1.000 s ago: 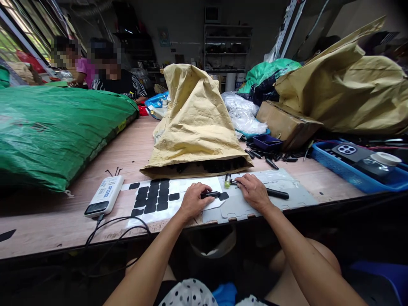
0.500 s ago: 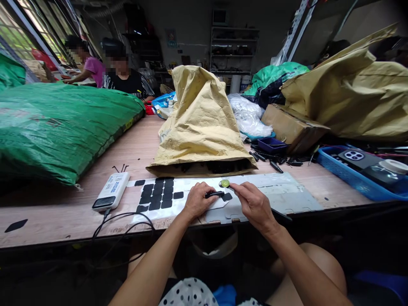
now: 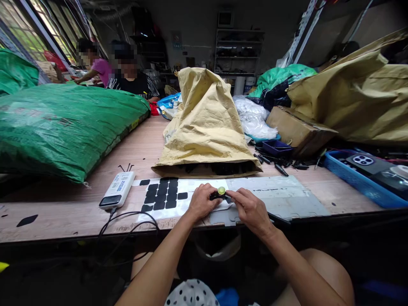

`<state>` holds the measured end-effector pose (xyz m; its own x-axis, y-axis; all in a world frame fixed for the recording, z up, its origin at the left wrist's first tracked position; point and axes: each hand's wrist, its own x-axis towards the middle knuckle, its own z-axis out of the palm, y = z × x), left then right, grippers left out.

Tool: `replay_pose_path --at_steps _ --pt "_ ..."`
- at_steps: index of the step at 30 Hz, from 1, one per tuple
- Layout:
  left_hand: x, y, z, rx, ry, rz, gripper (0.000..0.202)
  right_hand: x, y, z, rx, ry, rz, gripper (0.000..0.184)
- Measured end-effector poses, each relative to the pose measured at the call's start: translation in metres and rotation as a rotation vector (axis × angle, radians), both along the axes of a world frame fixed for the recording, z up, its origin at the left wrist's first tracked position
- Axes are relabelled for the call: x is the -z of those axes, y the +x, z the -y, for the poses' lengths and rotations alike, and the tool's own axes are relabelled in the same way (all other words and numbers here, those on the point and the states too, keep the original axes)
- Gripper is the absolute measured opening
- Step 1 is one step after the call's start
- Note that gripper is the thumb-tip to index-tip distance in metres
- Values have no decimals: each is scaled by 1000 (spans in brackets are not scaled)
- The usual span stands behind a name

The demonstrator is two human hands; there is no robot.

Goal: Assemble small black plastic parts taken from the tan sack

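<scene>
My left hand (image 3: pixel 202 202) is closed on a small black part (image 3: pixel 214 196) above the white sheet (image 3: pixel 189 184). In my right hand (image 3: pixel 251 212) is a thin tool, pinched between thumb and fingers. A round yellow-green piece (image 3: pixel 221 191) shows at the tool's tip, over the black part; whether the two touch I cannot tell. Rows of black rounded-square stickers (image 3: pixel 161 193) lie on the sheet left of my hands. A single black square (image 3: pixel 182 196) lies beside them. The fingers hide much of both held things.
Ahead stands a brown paper sack (image 3: pixel 207 123), its dark mouth facing me. A white device (image 3: pixel 117 191) with a black cable lies left, near a green sack (image 3: pixel 70 127). Right are black pieces (image 3: pixel 281 170), a carton (image 3: pixel 296 127) and a blue tray (image 3: pixel 350 180). Two people sit beyond.
My right hand has brought the round yellow-green piece left and over the black part in my left hand. The whole view has shifted slightly.
</scene>
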<state>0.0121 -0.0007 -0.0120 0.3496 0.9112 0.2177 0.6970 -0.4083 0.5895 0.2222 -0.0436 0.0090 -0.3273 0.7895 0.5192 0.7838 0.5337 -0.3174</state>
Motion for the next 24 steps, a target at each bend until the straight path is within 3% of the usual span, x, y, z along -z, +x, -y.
replay_pose_path --at_steps 7,11,16,24 --pt "-2 0 -1 0 -30 56 16 5 44 -34 134 82 24 29" --pt "-2 -1 -2 5 -54 76 16 20 64 -57 81 54 70 27" --pt "1 -3 -3 18 -42 85 18 34 66 -65 43 37 69 27" --pt "1 -3 -3 21 -46 84 16 36 64 -65 77 -9 88 24"
